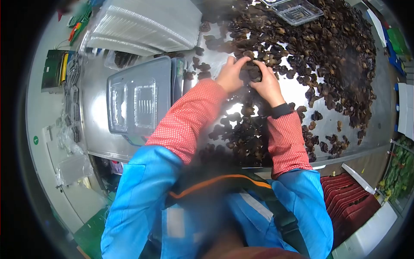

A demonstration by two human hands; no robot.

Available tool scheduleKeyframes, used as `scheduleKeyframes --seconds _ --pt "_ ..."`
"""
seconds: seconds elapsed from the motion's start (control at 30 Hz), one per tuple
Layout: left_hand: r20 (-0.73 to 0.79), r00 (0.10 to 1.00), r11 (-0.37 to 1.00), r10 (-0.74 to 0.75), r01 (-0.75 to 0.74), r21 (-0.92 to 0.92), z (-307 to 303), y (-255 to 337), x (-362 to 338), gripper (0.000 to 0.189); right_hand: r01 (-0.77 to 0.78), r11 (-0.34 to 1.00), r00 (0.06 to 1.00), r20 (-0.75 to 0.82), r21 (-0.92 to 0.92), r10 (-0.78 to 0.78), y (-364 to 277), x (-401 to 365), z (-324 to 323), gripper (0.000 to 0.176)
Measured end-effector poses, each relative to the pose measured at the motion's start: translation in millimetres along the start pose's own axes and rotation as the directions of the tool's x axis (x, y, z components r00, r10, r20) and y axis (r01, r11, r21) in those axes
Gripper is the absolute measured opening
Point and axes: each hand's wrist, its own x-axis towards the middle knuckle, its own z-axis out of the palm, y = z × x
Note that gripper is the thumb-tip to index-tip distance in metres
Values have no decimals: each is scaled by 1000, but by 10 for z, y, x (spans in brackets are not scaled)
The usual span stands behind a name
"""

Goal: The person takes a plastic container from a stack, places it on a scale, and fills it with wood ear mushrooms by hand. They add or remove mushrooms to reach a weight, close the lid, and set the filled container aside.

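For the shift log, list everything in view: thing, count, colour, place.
dried pieces: many, dark brown, heaped over the table's middle and right
table: one, bare steel, under everything
grey tray: one, grey, table's left part
clear box: one, transparent, on the grey tray
second clear box: one, transparent, top edge, among the pieces
stack of clear boxes: one stack, transparent, top left
red trays: one stack, dark red, lower right, below the table
blue garment: one, blue, on the person, bottom
left hand: one, bare, red checked sleeve, fingers curled on a clump of pieces
right hand: one, bare, same sleeve, gripping that clump
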Motion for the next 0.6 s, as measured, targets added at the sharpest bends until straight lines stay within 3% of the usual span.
scheduleKeyframes --seconds 0.03,0.07,0.13,0.27,0.43,0.53,0.57,0.6 --pt "-56 998 999 -10 8 -45 65 32 -81 74 86 993 996 -37 83 -83 88 -36 66 73" --pt "-75 997 996 -1 -5 -85 78 74 -157 73 -70 962 997 35 263 63 4 -79 35 72" --pt "-116 993 986 16 -35 -164 81 149 -306 72 -389 746 921 246 540 302 -317 -218 -135 69" --pt "-189 982 959 14 -66 -275 -150 392 -648 68 -409 623 913 295 667 283 -774 -398 -334 66" --pt "-356 933 959 58 -152 -241 -976 612 -1235 70 -264 696 951 302 668 72 -1689 -387 -450 69" --pt "-471 882 954 29 -165 -251 -1473 540 -1644 71 19 809 952 238 587 -195 -2213 -288 -259 71" --pt "-505 861 983 57 -137 -123 -1617 408 -1771 73 22 791 937 265 611 -230 -2384 -253 -161 71" --pt "-502 864 982 32 -121 -147 -1754 335 -1913 74 180 804 902 231 566 -365 -2486 -193 -30 69"
